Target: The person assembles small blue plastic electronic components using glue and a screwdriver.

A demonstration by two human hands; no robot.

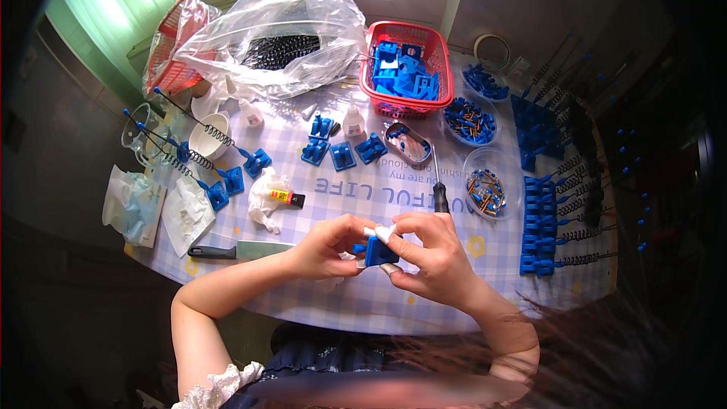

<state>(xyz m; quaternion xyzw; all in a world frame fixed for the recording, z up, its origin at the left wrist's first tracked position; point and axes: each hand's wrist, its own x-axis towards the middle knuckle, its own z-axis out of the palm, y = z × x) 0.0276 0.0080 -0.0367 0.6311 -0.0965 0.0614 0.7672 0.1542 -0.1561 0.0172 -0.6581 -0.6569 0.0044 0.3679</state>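
Observation:
A small blue plastic part with a flat square base (382, 252) is held up over the near edge of the table. My left hand (330, 246) grips it from the left and my right hand (433, 259) from the right, fingers bent round it. White wrappings cover some fingertips. Part of the blue piece is hidden by the fingers. Beneath and left of my left hand lies a knife (261, 250) with a black handle. A black-handled screwdriver (439, 195) lies just beyond my right hand. A yellow-and-black tube (286, 198) rests on crumpled white tissue (263, 208).
Blue parts fill a red basket (407, 106). Small pieces fill bowls (485, 193) at right, near rows of blue bases with black springs (539, 223). Several blue clips (342, 155), white bottles (354, 121), a metal tin (407, 142) and a plastic bag (303, 15) lie farther back.

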